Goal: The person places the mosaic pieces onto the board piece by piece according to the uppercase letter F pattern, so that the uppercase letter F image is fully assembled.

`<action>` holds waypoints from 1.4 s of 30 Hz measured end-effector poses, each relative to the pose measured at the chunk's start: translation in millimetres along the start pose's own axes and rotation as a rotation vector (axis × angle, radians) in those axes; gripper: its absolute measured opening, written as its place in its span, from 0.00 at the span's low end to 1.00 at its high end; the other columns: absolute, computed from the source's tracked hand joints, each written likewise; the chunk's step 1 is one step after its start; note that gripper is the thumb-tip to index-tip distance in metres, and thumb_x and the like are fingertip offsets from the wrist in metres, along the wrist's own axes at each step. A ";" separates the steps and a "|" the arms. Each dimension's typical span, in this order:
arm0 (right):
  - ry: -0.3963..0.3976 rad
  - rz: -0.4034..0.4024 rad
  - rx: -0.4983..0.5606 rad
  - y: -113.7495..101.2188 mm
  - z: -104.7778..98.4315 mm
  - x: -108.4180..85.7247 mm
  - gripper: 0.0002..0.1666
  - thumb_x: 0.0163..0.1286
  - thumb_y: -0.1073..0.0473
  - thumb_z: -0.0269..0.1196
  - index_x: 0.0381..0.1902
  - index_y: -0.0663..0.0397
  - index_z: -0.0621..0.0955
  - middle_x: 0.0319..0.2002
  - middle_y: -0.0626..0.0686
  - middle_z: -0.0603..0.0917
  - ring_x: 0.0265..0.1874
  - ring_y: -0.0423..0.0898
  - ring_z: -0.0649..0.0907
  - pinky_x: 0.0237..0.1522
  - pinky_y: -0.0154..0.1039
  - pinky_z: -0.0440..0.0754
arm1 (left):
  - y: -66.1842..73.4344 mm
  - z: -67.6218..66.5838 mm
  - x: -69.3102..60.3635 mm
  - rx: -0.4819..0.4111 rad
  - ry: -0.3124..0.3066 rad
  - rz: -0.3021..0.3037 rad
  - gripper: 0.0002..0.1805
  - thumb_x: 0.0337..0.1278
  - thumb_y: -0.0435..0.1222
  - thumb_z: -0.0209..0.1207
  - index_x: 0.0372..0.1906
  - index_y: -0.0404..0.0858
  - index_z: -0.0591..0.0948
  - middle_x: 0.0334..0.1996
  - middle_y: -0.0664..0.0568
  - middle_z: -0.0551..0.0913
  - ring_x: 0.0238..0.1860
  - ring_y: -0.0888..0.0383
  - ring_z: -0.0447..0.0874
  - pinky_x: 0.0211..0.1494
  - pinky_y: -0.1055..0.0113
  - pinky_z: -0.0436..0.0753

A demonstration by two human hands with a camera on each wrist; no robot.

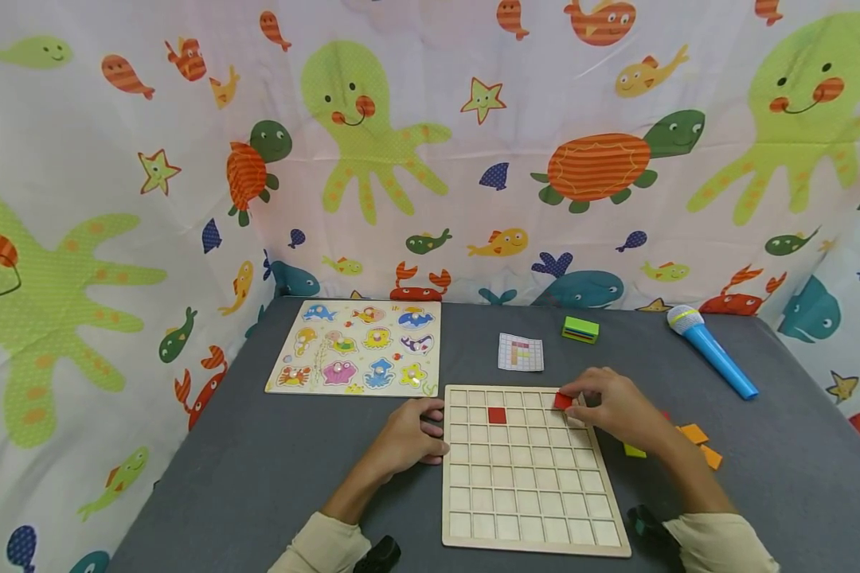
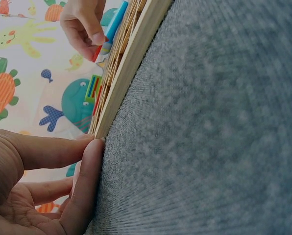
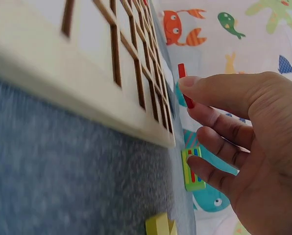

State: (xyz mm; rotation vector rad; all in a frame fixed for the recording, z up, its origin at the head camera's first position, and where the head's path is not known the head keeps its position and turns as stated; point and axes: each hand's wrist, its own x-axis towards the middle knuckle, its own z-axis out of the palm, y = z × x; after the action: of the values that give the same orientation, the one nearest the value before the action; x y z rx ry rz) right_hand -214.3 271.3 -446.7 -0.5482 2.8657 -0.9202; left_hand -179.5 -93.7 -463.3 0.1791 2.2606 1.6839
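A wooden grid board (image 1: 530, 477) lies on the dark cloth, with one red square (image 1: 497, 415) in a cell near its top left. My right hand (image 1: 619, 410) pinches a second red square (image 1: 562, 401) over the board's top right corner; in the right wrist view the red tile (image 3: 186, 86) stands on edge between thumb and index finger. On the board's left edge rests my left hand (image 1: 408, 436); the left wrist view shows thumb and fingertips of this hand (image 2: 53, 181) touching the frame's edge.
Behind the board are a small printed grid card (image 1: 521, 352), a stack of green-edged tiles (image 1: 580, 329) and a blue microphone (image 1: 720, 362). A sea-animal puzzle (image 1: 358, 348) lies back left. Loose orange tiles (image 1: 693, 434) and a yellow-green tile (image 1: 634, 451) lie by my right forearm.
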 end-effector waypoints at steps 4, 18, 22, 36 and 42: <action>-0.008 -0.014 0.009 -6.6 4.2 5.2 0.17 0.71 0.53 0.72 0.55 0.52 0.90 0.47 0.49 0.84 0.44 0.49 0.76 0.40 0.40 0.77 | -0.3 0.2 0.6 0.003 -0.002 -0.002 0.38 0.51 0.19 0.72 0.71 0.27 0.74 0.55 0.38 0.78 0.47 0.50 0.83 0.36 0.59 0.94; -0.061 -0.072 0.061 -26.5 20.9 21.9 0.16 0.68 0.54 0.74 0.52 0.53 0.91 0.46 0.48 0.86 0.48 0.50 0.77 0.45 0.44 0.78 | -1.0 0.2 1.4 0.000 -0.005 -0.002 0.38 0.51 0.18 0.71 0.71 0.27 0.74 0.56 0.38 0.78 0.46 0.51 0.83 0.35 0.60 0.94; -0.086 -0.056 0.066 -31.2 24.5 24.5 0.17 0.67 0.53 0.75 0.52 0.50 0.91 0.46 0.47 0.85 0.50 0.49 0.76 0.47 0.44 0.77 | -1.3 0.3 1.5 0.001 -0.007 -0.006 0.38 0.51 0.18 0.71 0.71 0.27 0.74 0.56 0.38 0.79 0.46 0.51 0.83 0.35 0.60 0.94; -0.106 -0.123 0.039 -38.1 34.4 33.7 0.13 0.67 0.56 0.76 0.49 0.47 0.92 0.43 0.43 0.86 0.46 0.47 0.76 0.46 0.44 0.76 | -0.5 -0.3 0.9 0.000 0.009 -0.005 0.38 0.51 0.18 0.72 0.71 0.28 0.74 0.56 0.39 0.78 0.46 0.52 0.83 0.35 0.59 0.94; -0.122 -0.149 0.026 -41.2 35.7 35.7 0.12 0.65 0.59 0.76 0.47 0.48 0.93 0.43 0.42 0.87 0.48 0.47 0.77 0.49 0.47 0.78 | -0.4 -0.6 1.2 -0.004 0.011 -0.001 0.39 0.51 0.18 0.72 0.71 0.28 0.74 0.56 0.40 0.78 0.46 0.52 0.83 0.35 0.59 0.94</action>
State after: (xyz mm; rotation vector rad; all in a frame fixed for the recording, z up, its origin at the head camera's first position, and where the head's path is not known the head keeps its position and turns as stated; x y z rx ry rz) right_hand -228.2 207.8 -450.9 -0.7949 2.7304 -0.9086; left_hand -180.8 -94.0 -463.8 0.1683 2.2641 1.6930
